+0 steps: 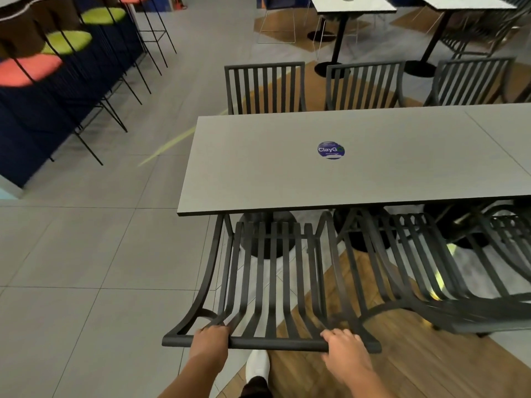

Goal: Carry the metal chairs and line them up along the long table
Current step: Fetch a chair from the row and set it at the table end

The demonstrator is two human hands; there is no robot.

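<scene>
We set a chair at the surface's end.
Our left hand [209, 338] and right hand [344, 344] both grip the chair's [270, 282] top rail; the surface [330, 179] lies straight ahead of them.

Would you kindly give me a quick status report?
Left hand and right hand grip chair top rail. Chair at long table end. Nothing blocking.

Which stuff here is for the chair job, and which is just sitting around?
For the job:
- held chair, gripped by left hand and right hand
- long table
- far-side chairs

Just around:
- bar stools
- round sticker
- back tables
</scene>
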